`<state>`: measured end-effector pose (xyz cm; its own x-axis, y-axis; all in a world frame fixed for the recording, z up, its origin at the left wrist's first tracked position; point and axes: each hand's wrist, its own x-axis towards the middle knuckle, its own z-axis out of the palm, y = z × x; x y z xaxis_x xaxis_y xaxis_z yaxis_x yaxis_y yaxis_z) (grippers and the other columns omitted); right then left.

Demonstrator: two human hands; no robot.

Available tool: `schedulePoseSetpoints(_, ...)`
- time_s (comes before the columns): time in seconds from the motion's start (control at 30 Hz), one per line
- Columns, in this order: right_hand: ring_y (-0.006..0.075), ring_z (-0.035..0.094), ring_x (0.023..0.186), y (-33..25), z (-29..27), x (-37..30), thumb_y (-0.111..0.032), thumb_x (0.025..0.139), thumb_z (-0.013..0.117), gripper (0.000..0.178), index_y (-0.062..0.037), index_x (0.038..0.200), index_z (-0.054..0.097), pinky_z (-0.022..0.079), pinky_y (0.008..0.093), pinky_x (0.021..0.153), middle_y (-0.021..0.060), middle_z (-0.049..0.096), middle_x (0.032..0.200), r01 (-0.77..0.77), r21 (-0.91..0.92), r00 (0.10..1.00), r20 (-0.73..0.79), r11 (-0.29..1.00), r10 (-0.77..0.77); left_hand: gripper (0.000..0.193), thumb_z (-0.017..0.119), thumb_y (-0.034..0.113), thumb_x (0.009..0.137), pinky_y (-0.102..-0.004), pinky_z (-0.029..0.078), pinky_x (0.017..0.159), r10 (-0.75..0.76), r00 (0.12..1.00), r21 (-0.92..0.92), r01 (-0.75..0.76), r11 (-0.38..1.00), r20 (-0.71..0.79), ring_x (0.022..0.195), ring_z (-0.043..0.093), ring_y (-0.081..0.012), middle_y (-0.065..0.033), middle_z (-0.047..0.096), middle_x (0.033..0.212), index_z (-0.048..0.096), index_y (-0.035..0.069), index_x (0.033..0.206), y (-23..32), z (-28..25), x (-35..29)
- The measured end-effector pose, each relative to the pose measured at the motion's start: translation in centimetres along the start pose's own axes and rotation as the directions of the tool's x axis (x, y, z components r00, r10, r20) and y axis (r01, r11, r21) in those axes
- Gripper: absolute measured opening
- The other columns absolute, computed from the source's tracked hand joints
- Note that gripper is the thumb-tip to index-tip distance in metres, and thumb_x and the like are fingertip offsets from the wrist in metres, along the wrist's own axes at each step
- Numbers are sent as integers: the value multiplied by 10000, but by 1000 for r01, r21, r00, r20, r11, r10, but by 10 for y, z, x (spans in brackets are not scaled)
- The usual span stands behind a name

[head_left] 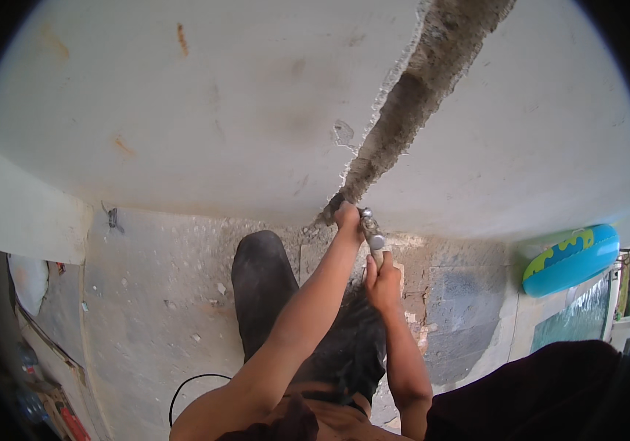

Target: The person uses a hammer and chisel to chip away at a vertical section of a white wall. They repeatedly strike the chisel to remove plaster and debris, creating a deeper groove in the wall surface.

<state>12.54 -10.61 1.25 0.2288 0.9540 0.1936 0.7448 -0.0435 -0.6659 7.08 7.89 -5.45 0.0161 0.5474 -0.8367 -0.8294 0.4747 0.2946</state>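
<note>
My left hand [347, 217] is closed around a dark chisel [333, 203] whose tip meets the lower end of a rough grey groove [410, 95] cut through the white plastered wall [204, 110]. Just below it, my right hand [383, 283] grips the handle of a hammer. The metal hammer head [373, 234] sits close against my left hand at the chisel's back end. Both forearms reach up from the lower edge.
My dark trouser leg [263, 287] stands on a dusty concrete floor [153, 309] strewn with plaster chips. A black cable [182, 389] loops at the lower left. A blue and green inflatable ring [572, 259] lies at the right. Clutter lines the left edge.
</note>
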Motion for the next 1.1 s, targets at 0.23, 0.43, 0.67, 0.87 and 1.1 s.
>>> schedulePoseSetpoints(0.23, 382, 572, 520, -8, -8, -4, -220, 972, 519, 247, 15, 896, 523, 395, 427, 477, 249, 552, 623, 99, 314, 993, -96, 944, -72, 231, 426, 286, 931, -320, 337, 382, -116, 993, 128, 111, 985, 27, 461, 443, -174, -67, 505, 718, 547, 93, 891, 1, -19, 3)
schedulePoseSetpoints(0.43, 420, 614, 598, -11, -11, -18, -193, 952, 539, 234, 33, 1015, 543, 451, 443, 536, 222, 590, 633, -59, 96, 996, 67, 994, 53, 139, 491, 255, 926, -345, 431, 528, -14, 1000, 342, 5, 940, 22, 571, 501, -206, -81, 512, 750, 555, 132, 924, -1, -41, -14)
schedulePoseSetpoints(0.67, 203, 586, 510, 2, -25, -74, -215, 978, 515, 240, 19, 938, 550, 431, 356, 494, 107, 558, 577, -327, 359, 943, 68, 874, 326, 308, 473, 434, 976, -293, 226, 306, -194, 966, 368, 121, 922, 168, 351, 373, -129, 5, 453, 575, 500, 153, 851, -22, -113, -25)
schedulePoseSetpoints(0.87, 199, 572, 504, 14, -41, -78, -224, 980, 516, 251, 9, 890, 541, 426, 350, 493, 106, 556, 575, -287, 336, 956, 46, 897, 288, 245, 475, 367, 982, -291, 246, 325, -110, 988, 278, 76, 958, 110, 383, 409, -126, 9, 500, 623, 509, 131, 924, -5, -67, -35)
schedulePoseSetpoints(1.1, 113, 489, 500, -22, -60, -35, -252, 994, 498, 278, -3, 872, 519, 369, 280, 467, 31, 509, 593, -91, 350, 991, -59, 932, 119, 159, 412, 242, 960, -286, 232, 382, -108, 968, 107, 86, 991, 225, 389, 304, -118, 1, 422, 609, 458, 124, 863, 13, -31, -19)
